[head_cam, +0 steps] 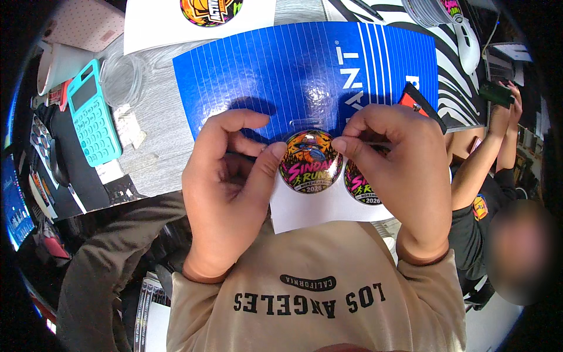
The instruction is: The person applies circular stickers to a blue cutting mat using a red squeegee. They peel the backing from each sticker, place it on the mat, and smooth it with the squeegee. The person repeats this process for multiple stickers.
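Observation:
A round printed sticker (pixel 310 162) in orange, pink and black lies over the near edge of a blue glossy folder or board (pixel 264 66), on a white sheet (pixel 303 213). My left hand (pixel 233 189) has its thumb tip at the sticker's left edge, its other fingers curled apart. My right hand (pixel 396 163) pinches thumb and forefinger at the upper right edge; whether a thin clear film is between them I cannot tell. A second round sticker (pixel 363 189) is partly hidden under my right hand. Above the first sticker is a small clear strip (pixel 306 123).
A teal calculator (pixel 94 112) and a clear round container (pixel 124 79) stand at the left. A red and black tool (pixel 418 105) lies beyond my right hand. A white mouse (pixel 468 48) and a pen (pixel 363 9) are at the upper right. Another person's hands (pixel 510 99) hold a dark object at the right.

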The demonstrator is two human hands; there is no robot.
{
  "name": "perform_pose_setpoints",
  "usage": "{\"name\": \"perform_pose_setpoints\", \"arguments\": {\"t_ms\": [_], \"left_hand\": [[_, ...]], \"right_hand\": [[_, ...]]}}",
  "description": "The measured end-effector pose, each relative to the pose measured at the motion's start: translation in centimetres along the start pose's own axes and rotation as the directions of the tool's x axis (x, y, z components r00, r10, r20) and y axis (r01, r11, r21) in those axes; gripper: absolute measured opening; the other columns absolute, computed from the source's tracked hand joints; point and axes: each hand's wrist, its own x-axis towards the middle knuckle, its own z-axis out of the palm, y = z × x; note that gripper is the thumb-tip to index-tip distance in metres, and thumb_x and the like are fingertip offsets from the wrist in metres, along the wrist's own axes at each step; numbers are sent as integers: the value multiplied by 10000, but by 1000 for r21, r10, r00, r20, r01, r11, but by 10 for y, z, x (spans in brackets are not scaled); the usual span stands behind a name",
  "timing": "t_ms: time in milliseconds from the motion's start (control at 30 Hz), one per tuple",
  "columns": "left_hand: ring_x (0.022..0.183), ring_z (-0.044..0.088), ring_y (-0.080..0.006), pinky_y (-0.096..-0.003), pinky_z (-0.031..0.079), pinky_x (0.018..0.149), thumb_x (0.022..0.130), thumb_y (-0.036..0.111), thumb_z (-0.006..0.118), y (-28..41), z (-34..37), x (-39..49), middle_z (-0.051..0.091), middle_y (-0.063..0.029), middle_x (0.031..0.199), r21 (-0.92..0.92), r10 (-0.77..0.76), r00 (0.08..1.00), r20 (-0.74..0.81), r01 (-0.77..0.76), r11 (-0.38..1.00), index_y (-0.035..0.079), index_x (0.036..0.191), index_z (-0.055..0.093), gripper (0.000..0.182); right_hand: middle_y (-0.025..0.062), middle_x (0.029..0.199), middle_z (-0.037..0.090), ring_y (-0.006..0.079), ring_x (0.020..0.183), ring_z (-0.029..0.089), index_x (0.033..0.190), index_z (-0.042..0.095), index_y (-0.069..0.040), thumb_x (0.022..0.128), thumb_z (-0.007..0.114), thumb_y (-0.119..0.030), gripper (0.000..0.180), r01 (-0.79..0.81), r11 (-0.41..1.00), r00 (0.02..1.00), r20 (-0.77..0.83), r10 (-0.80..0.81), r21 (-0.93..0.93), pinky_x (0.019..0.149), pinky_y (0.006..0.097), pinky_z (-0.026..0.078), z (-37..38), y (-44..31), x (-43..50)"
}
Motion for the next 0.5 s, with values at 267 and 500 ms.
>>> {"name": "perform_pose_setpoints", "arguments": {"t_ms": [267, 500], "left_hand": [[621, 526, 0, -157, 380, 520, 911, -82, 686, 1, -1, 1, 596, 1, 804, 23, -18, 1000, 23, 17, 1000, 23, 1170, 600, 292], [598, 516, -12, -172, 367, 494, 904, -64, 703, -2, 0, 1, 604, 22, 805, 15, 16, 1000, 22, -17, 1000, 30, 1168, 589, 302]], "right_hand": [[84, 667, 667, 118, 571, 618, 824, 695, 15, 792, 792, -35, 114, 57, 996, 998, -16, -59, -71, 535, 267, 456, -1, -2, 2], [89, 635, 656, 131, 541, 602, 812, 695, 11, 792, 793, -55, 120, 40, 994, 999, 20, -38, -100, 520, 276, 439, -4, -2, 5]]}}
